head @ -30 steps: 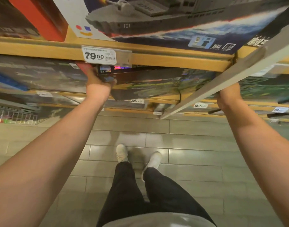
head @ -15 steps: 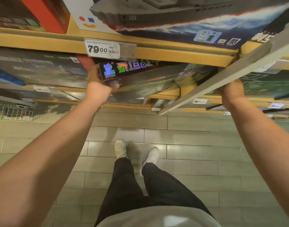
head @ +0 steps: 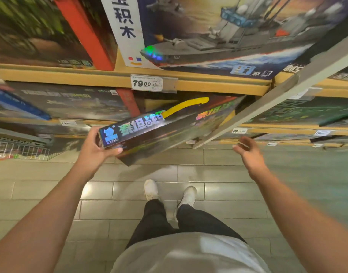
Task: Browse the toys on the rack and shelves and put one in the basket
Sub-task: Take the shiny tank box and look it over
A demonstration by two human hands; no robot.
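Note:
A long dark toy box (head: 169, 131) with shiny holographic lettering and a yellow stripe sticks out of the second wooden shelf, tilted toward me. My left hand (head: 95, 147) grips its near left corner, thumb on the box's lower edge. My right hand (head: 248, 152) hovers free to the right of the box, fingers loosely spread, holding nothing. No basket that I can identify for certain is in view.
A big warship brick-set box (head: 218, 36) stands on the upper shelf above a 79.00 price tag (head: 146, 83). A grey upright (head: 267, 99) crosses diagonally at right. A wire rack (head: 19, 148) is low at left. My feet (head: 169, 191) stand on tiled floor.
My left hand has pulled the holographic box out of the shelf toward me. My right hand has come away from behind the grey upright and now hangs free.

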